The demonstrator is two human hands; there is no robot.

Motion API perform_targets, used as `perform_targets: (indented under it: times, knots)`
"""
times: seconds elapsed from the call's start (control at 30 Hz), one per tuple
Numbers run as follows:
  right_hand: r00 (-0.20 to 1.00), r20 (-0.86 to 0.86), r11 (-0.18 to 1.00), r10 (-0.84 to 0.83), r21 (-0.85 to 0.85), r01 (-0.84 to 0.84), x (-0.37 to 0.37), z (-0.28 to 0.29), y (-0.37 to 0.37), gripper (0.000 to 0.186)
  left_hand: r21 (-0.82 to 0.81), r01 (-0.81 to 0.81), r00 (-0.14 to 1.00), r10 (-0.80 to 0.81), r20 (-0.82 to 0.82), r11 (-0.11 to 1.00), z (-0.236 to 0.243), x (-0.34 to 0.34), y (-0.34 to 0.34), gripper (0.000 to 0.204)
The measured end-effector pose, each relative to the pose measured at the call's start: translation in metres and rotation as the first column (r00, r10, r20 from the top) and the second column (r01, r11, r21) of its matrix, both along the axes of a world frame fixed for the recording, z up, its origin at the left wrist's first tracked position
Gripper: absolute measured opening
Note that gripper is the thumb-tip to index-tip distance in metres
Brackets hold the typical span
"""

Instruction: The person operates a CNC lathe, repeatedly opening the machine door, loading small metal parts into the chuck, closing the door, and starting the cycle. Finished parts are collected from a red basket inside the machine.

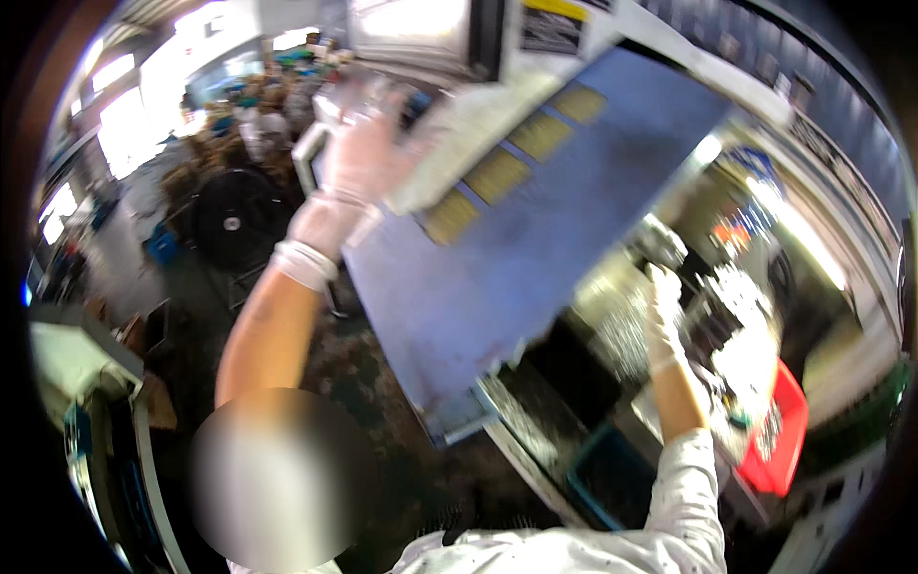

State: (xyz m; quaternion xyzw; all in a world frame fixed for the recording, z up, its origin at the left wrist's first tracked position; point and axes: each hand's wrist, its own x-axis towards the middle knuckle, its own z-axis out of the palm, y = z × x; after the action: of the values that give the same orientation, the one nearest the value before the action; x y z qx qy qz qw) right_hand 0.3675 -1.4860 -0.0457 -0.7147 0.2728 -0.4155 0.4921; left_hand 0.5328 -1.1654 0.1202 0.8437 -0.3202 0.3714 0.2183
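White sleeve (684, 497) cloth fills the lower edge, leading up to the gloved right hand (663, 304), raised near the lower right edge of a large blue panel (535, 249); whether its fingers are curled or spread cannot be told through the blur. Higher up, the gloved left hand (359, 158) has its fingers wrapped on the panel's pale upper edge. Four yellow labels run along the tilted panel. Below right, a red bin (779, 435) holds pale items, too blurred to name. Dark floor (382, 383) lies open under the panel.
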Motion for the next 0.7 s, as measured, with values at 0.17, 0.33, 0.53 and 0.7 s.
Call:
perform_targets:
  times: [0.17, 0.33, 0.53, 0.7]
  knots:
    - [0.228, -0.355, 0.26, 0.907, 0.045, -0.964, -0.05, -0.028, 0.125, 0.029, -0.365, 0.221, 0.975, -0.205, 0.082, 0.904, -0.082, -0.029, 0.059, 0.04]
    - [-0.356, -0.202, -0.24, 0.913, 0.439, -0.866, -0.113, -0.103, 0.229, 0.037, 0.067, -0.342, 0.828, 0.334, -0.451, 0.937, -0.335, -0.183, 0.225, 0.04]
    - [-0.302, 0.012, -0.215, 0.953, 0.73, -0.649, -0.106, -0.167, 0.337, 0.033, 0.506, -0.826, -0.288, 0.587, -0.756, 0.247, -0.358, -0.409, 0.392, 0.039]
    - [-0.5, -0.066, -0.272, 0.863, 0.774, -0.572, -0.075, -0.2, 0.46, 0.031, 0.337, -0.93, -0.356, 0.578, -0.734, -0.144, -0.316, -0.486, 0.46, 0.041]
